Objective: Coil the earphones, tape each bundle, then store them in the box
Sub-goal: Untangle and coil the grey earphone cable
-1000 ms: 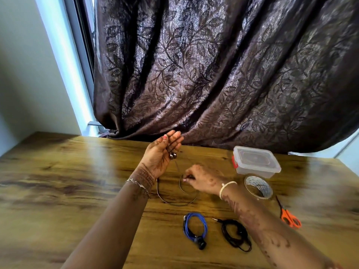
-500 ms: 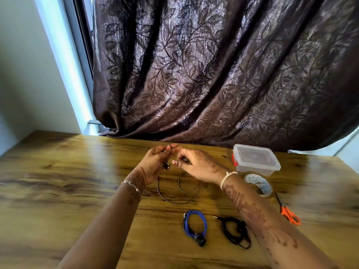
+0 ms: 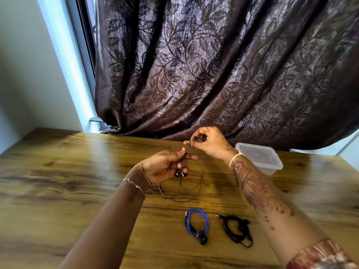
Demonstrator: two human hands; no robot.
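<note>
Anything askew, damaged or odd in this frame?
Nothing damaged or spilled. Only the black earphones look untidy: a loose tangle with the plug sticking out, beside the neatly coiled blue earphones.

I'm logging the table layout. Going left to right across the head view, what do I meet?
Left hand → blue earphones → black earphones → box. The right hand and grey earphones overlap these, so they are left out.

Golden-brown wood-grain bench point(image 3: 58, 181); mid-bench grey earphone cable point(image 3: 180, 200), nearer its front edge blue earphone coil point(image 3: 196, 211) and black earphone coil point(image 3: 242, 227); past its far edge dark brown leaf-patterned curtain point(image 3: 213, 65).
</note>
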